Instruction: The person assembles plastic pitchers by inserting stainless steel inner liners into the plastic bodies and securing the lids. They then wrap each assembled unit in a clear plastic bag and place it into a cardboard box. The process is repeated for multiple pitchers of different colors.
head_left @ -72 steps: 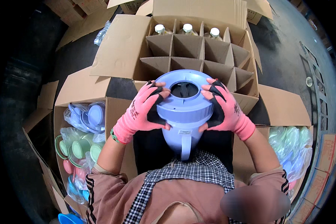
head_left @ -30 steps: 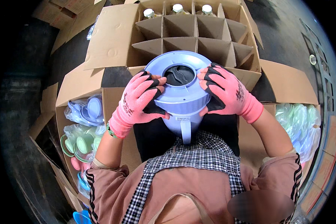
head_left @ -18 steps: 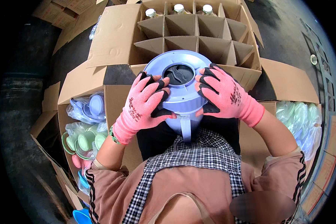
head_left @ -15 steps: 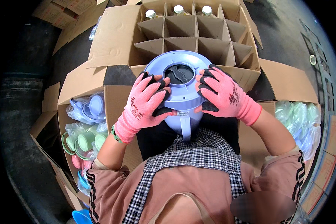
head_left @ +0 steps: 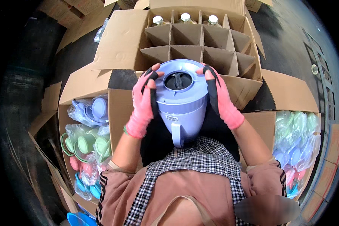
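Dark floor (head_left: pixel 269 41) surrounds us; our head view shows one divided brown cardboard box (head_left: pixel 240 93) ahead, three white-capped bottles (head_left: pixel 185 18) inside, and two flanking cardboard boxes (head_left: pixel 119 103) of bagged plastic pieces (head_left: pixel 87 144). One lilac plastic jug (head_left: pixel 188 122) stands between our pink-gloved left hand (head_left: pixel 143 103) and right hand (head_left: pixel 224 98), both loosely spread, fingertips (head_left: pixel 155 67) at its lid (head_left: pixel 181 98).

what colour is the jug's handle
Light violet-blue; the handle shows best in the head view.

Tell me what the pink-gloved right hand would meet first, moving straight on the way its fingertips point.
The right hand would likely meet the lavender, round plastic lid first; whether they already touch is unclear.
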